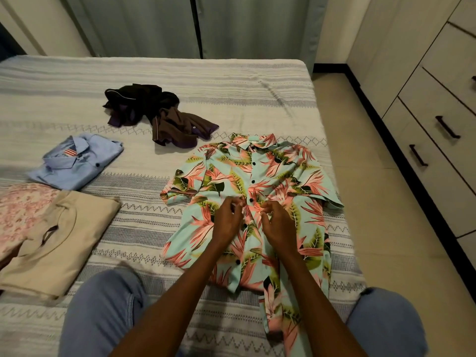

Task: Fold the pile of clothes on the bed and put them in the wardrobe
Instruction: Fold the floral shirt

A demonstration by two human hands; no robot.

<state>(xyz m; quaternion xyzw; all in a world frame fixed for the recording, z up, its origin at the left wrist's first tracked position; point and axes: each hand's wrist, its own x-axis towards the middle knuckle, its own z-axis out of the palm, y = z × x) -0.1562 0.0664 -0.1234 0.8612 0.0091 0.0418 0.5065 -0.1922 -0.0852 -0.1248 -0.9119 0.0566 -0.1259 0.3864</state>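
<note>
A short-sleeved floral shirt (270, 173) in mint, pink and green lies flat and face up on the bed, collar away from me. My left hand (228, 220) and my right hand (277, 222) sit side by side at its button placket, each pinching the fabric edge near a black button at mid-chest. A crumpled dark brown and purple garment (154, 112) lies unfolded beyond the shirt. To the left lie a folded light blue shirt (77, 163), a folded beige top (59, 238) and a pink patterned folded piece (20, 210).
The bed (180, 73) has a grey-and-white striped cover. My knees in blue jeans (103, 310) rest on its near edge. A cabinet with dark-handled drawers (438, 119) stands along the right, across a strip of tiled floor. Grey curtains (195, 24) hang behind the bed.
</note>
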